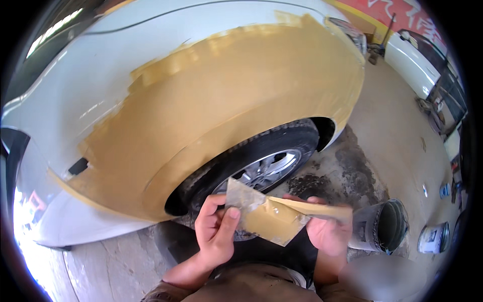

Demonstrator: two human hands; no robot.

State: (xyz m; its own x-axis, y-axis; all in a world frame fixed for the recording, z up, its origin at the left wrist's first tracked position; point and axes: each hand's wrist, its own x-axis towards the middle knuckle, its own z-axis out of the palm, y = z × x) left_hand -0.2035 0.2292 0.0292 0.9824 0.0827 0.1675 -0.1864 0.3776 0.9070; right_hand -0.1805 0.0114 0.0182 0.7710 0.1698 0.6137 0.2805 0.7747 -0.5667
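Observation:
My left hand grips a flat, square putty board by its edge, thumb on top. Yellow putty covers much of the board's face. In my right hand is a flat putty spreader, coated in the same yellow, its edge at the board's upper side. Both hands are in front of the car's wheel. Above the wheel, the white car's fender carries a wide layer of yellow putty, streaky along its upper border. The fingers behind the board and spreader are partly hidden.
A dark bucket stands on the floor at my right, with a paint can beyond it and a small blue container farther off. A detached white car door leans at the far right. The headlight borders the fender.

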